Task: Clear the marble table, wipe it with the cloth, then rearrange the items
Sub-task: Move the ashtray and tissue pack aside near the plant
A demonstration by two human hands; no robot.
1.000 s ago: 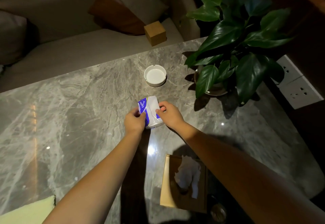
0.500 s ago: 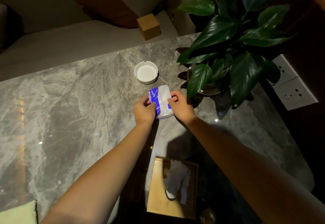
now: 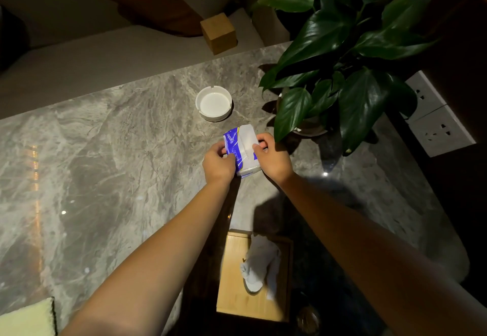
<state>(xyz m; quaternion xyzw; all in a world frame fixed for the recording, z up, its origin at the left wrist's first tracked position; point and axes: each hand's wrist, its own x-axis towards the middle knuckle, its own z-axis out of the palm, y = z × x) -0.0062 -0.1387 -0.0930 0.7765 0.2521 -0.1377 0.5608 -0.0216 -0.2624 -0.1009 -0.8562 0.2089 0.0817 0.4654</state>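
A blue and white tissue pack (image 3: 243,148) rests on the grey marble table (image 3: 110,167), just in front of a white ashtray (image 3: 214,103). My left hand (image 3: 218,163) grips the pack's left side and my right hand (image 3: 272,155) grips its right side. A potted plant (image 3: 340,53) with large dark leaves stands right of the pack, one leaf hanging close above my right hand. A wooden tissue box (image 3: 253,277) with a white tissue sticking out lies near the front edge. A pale yellow cloth (image 3: 29,320) shows at the bottom left corner.
A small wooden cube (image 3: 218,32) sits on the sofa seat (image 3: 92,64) beyond the table's far edge, by an orange cushion (image 3: 155,6). White wall sockets (image 3: 434,122) are on the right. A small round object (image 3: 308,318) lies by the tissue box.
Both hands have carried the tissue pack farther from me and to the right, closer to the ashtray and the plant. The camera has tilted with them.
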